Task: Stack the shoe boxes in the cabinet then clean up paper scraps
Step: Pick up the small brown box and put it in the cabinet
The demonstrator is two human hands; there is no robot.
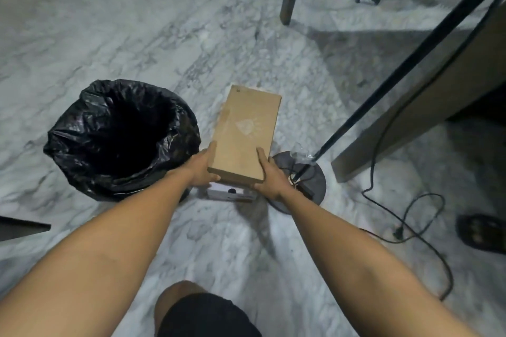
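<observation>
Gripping brown shoe box (246,131) with left hand (201,169) and right hand (271,175), fingers clamped on its sides, black-lined bin (123,139) beside

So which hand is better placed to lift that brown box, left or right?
Neither alone, it seems. The left hand grips the brown box at its near left corner and the right hand at the near right. The right thumb lies on the lid, perhaps giving slightly firmer hold.
</observation>
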